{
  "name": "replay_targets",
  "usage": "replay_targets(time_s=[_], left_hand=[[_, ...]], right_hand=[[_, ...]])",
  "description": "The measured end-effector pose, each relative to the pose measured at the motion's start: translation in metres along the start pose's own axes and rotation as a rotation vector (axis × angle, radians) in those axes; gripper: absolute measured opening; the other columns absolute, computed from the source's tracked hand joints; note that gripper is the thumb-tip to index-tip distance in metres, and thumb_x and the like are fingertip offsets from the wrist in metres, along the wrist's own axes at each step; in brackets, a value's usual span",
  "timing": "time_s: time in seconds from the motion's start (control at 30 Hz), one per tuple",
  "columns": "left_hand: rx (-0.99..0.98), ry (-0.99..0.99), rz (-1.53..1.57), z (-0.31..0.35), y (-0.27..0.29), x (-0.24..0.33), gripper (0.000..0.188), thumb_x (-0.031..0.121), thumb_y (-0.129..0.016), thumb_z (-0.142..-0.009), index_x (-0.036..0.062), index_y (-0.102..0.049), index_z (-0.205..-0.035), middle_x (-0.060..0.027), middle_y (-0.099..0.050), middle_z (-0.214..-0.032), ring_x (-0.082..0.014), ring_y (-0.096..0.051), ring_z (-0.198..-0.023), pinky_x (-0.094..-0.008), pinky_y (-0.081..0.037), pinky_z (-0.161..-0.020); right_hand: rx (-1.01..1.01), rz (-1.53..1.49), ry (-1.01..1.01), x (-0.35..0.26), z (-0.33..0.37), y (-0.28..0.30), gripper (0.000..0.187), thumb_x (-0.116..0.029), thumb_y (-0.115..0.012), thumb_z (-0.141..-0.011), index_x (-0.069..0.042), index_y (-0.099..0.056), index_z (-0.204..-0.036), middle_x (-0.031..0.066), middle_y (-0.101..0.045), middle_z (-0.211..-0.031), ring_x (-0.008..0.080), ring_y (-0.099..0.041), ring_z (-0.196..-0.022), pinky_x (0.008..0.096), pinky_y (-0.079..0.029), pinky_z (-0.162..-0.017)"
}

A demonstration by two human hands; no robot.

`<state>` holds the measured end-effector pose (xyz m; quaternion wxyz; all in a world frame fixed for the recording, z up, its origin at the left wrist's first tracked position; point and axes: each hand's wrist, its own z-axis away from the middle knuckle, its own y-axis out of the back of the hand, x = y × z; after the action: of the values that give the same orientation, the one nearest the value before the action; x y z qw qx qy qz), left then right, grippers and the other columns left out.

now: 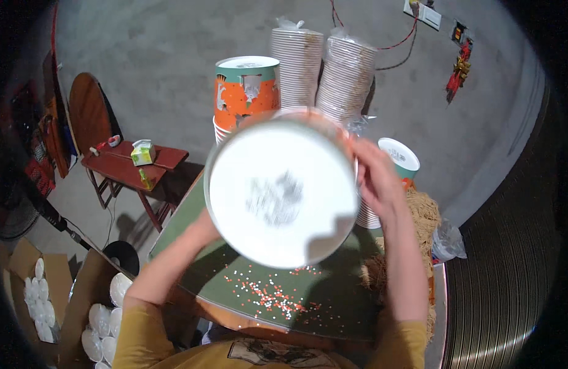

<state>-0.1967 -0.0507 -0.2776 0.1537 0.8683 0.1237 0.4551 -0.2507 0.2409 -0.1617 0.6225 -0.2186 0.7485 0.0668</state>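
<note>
Bucket [283,190] held up over the green table [333,301], white bottom facing the camera.
Right hand [376,178] fingers wrap the rim; left hand [204,229] is mostly hidden behind it, probably gripping too. Looks like mid-handling, so a steady two-handed hold matters next.

The person wore a mustard-yellow top with the sleeves pushed up above the elbows, leaving both forearms bare. A pale printed patch with dark outlines sat on the chest of the top, near the lower edge of the view. The left hand [204,229] and right hand [376,178] were bare, without gloves.
</note>
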Motion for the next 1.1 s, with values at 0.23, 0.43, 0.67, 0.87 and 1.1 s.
replay_targets(time_s=[0.23,0.43,0.67,0.87,1.1], left_hand=[[0.338,-0.669,-0.25,-0.128,0.08,0.083,0.127,0.035,-0.086,-0.064,0.0155,0.004,-0.151,-0.0187,-0.039,-0.14,-0.0288,-0.039,-0.131,-0.0442,-0.032,-0.108],[0.322,-0.483,-0.396,-0.166,0.121,0.054,0.11,0.048,-0.076,-0.075,0.0186,-0.002,-0.152,-0.018,-0.041,-0.139,-0.0319,-0.039,-0.131,-0.0475,-0.029,-0.11],[0.313,-0.316,-0.221,-0.176,0.124,0.035,0.102,0.04,-0.073,-0.08,0.0193,-0.003,-0.152,-0.0169,-0.041,-0.139,-0.0288,-0.043,-0.128,-0.0457,-0.033,-0.108],[0.289,-0.179,-0.125,-0.168,0.125,-0.003,0.091,0.032,-0.066,-0.087,0.019,-0.004,-0.152,-0.0156,-0.044,-0.137,-0.0244,-0.048,-0.121,-0.0414,-0.038,-0.103],[0.245,-0.069,-0.01,-0.153,0.114,-0.034,0.095,0.035,-0.071,-0.08,0.0131,-0.012,-0.151,-0.0169,-0.045,-0.135,-0.0271,-0.044,-0.125,-0.0422,-0.033,-0.107]], right_hand=[[-0.168,0.05,0.247,-0.057,-0.069,-0.037,0.037,-0.028,-0.059,-0.093,-0.014,-0.052,-0.127,-0.0012,-0.056,-0.098,0.0077,-0.057,-0.083,0.0226,-0.049,-0.071],[-0.198,0.442,0.226,-0.056,-0.109,-0.058,0.069,-0.042,-0.066,-0.086,-0.015,-0.036,-0.141,-0.0051,-0.048,-0.065,0.0048,-0.053,-0.052,0.0185,-0.048,-0.048],[-0.184,0.484,0.123,-0.036,-0.15,-0.066,0.073,-0.048,-0.066,-0.085,-0.013,-0.034,-0.141,-0.0012,-0.05,-0.068,0.0069,-0.054,-0.055,0.0205,-0.05,-0.051],[-0.184,0.523,0.077,-0.014,-0.167,-0.07,0.065,-0.049,-0.063,-0.087,-0.011,-0.041,-0.136,-0.0008,-0.051,-0.069,0.0071,-0.054,-0.055,0.0214,-0.051,-0.052],[-0.237,0.524,0.025,0.026,-0.169,-0.07,0.061,-0.041,-0.059,-0.092,-0.005,-0.035,-0.135,0.0013,-0.055,-0.069,0.0091,-0.055,-0.055,0.0236,-0.047,-0.048]])
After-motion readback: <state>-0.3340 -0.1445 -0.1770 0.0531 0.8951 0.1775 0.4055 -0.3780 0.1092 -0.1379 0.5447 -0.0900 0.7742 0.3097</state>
